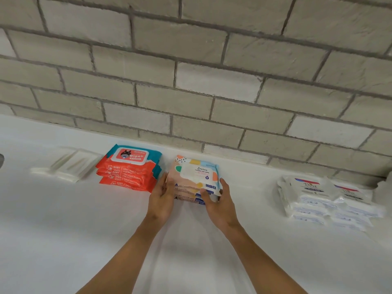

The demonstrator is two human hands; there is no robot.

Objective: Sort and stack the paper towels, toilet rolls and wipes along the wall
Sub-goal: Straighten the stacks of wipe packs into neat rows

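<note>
A stack of pastel patterned wipe packs (196, 177) stands on the white counter close to the brick wall. My left hand (162, 198) presses flat against the stack's left side with straight fingers. My right hand (218, 200) holds the front right corner, thumb on the front and fingers round the side. To the left lies a stack of red and teal baby wipe packs (129, 170). At the right are two side-by-side stacks of white Dove wipe packs (326, 200).
White flat packets (67, 166) lie at the far left near the wall. The grey brick wall (212, 92) runs along the back of the white counter (63, 240). A dark object shows at the left edge (1, 160).
</note>
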